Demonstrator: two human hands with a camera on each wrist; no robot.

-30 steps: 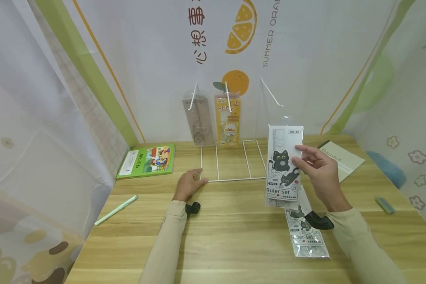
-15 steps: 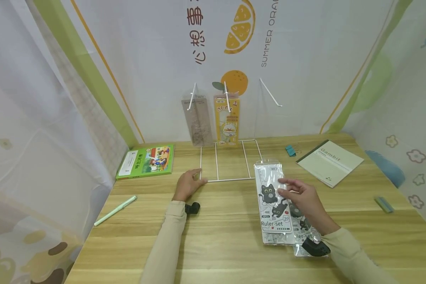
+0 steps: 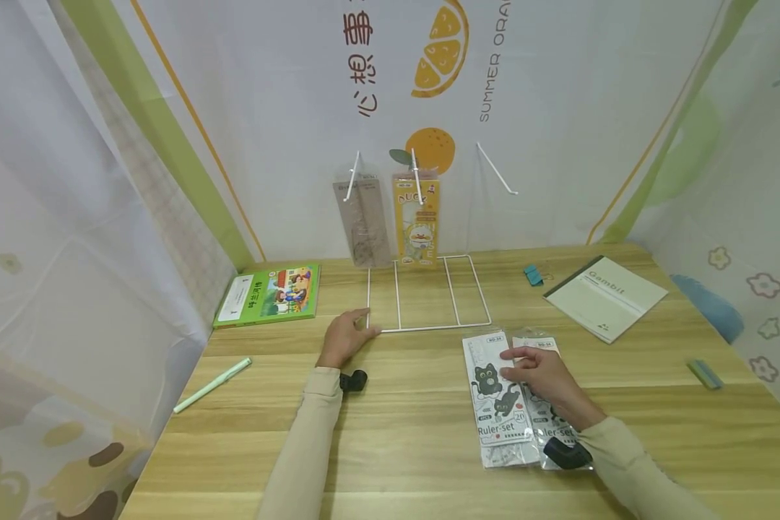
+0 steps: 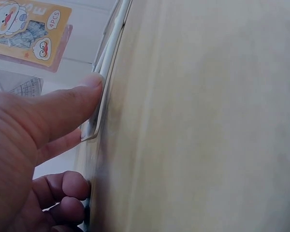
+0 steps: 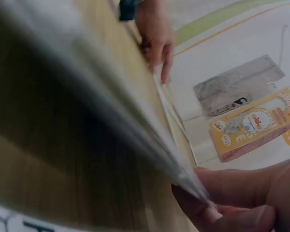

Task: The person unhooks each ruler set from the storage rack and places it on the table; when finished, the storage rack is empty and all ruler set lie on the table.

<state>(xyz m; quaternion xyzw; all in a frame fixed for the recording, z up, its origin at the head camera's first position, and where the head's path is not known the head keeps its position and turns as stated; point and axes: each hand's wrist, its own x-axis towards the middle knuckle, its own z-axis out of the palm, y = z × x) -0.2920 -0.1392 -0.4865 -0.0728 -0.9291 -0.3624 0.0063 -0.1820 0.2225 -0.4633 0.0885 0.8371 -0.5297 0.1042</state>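
Note:
In the head view, my right hand (image 3: 552, 379) pinches the right edge of a clear-wrapped ruler set (image 3: 497, 426) with black cats on its white card. In the right wrist view, this ruler set is seen edge-on between thumb and fingers. A second, matching ruler set (image 3: 555, 431) lies partly beneath that hand. My left hand (image 3: 347, 338) holds the front left corner of a white wire display rack (image 3: 429, 330), thumb on the wire in the left wrist view. From the rack's hooks hang a greyish packet (image 3: 364, 224) and a yellow duck ruler set (image 3: 417, 224); the right hook (image 3: 496, 170) is bare.
A green picture book (image 3: 269, 295) and a pale green pen (image 3: 213, 385) lie on the left of the wooden table (image 3: 416, 448). To the right are a teal binder clip (image 3: 533, 274), a notebook (image 3: 604, 297) and a small blue-green block (image 3: 705, 374). Curtains surround the table.
My right hand has brought the ruler set down and slightly left, beside the second one. The binder clip and the whole notebook have come into view. My left hand stays on the rack.

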